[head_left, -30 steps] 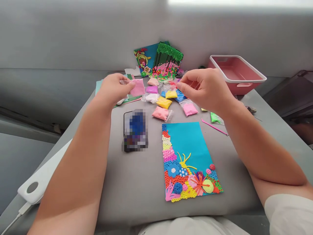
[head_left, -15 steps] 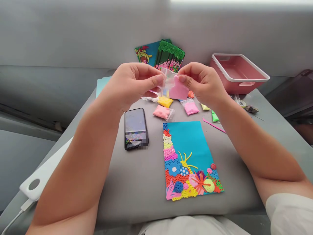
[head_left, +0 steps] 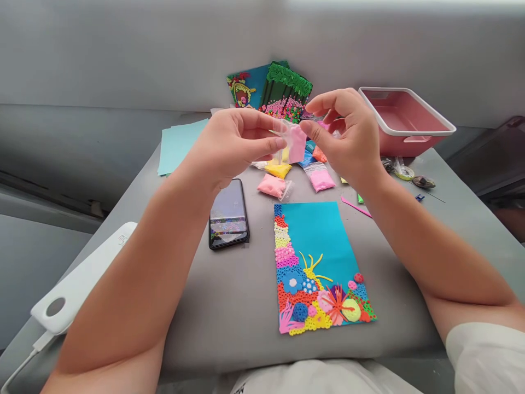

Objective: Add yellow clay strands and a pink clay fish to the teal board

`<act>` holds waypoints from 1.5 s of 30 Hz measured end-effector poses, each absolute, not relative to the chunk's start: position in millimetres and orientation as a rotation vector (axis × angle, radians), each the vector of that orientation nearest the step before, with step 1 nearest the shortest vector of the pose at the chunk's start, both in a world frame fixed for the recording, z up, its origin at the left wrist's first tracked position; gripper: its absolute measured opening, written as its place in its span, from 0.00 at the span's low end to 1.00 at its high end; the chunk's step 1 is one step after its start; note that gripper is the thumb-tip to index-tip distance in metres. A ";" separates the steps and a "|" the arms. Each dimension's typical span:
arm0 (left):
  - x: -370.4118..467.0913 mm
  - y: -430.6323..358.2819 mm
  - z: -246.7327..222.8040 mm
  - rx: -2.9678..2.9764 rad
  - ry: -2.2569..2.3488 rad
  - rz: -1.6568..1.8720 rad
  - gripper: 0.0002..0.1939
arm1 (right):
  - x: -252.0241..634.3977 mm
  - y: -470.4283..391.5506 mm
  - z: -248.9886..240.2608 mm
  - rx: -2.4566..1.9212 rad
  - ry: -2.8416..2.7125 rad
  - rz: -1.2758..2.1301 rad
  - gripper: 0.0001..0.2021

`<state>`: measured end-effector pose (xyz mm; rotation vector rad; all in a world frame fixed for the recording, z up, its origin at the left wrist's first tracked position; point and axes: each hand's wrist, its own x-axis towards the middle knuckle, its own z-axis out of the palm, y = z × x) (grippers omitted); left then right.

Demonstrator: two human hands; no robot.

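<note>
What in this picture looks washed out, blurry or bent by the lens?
Head view: pale glare along the top edge, right of center; a light sheen on the phone; blocky pixels by its lower right corner; the clear bag at the left hand's fingers looks soft-edged, while the decorated blue card looks fairly crisp; the forearms look stretched, probably from a wide lens.

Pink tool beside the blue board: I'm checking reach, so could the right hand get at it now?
Probably yes: the right hand is at the pink bag, fingers parted, and nothing seems to lie on the pink tool. Only the right forearm hides one end from view.
</note>
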<state>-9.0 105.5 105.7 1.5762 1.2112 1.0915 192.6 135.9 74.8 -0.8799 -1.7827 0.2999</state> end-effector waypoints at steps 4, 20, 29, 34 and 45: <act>-5.6 103.3 104.6 1.535 1.125 1.166 0.13 | 183.7 124.6 76.6 -0.803 -1.862 0.514 0.21; -2.8 103.7 102.6 1.501 1.017 1.192 0.17 | 178.8 115.6 79.3 -0.743 -1.845 0.605 0.19; 0.3 99.2 103.4 1.604 1.036 1.278 0.20 | 180.6 113.2 80.2 -0.775 -1.822 0.445 0.13; 1.1 103.0 99.1 1.694 1.023 1.292 0.20 | 183.9 110.3 82.6 -0.853 -1.897 0.348 0.10; -0.2 107.7 91.8 1.793 1.034 1.231 0.15 | 186.1 111.5 88.0 -0.990 -2.005 0.333 0.07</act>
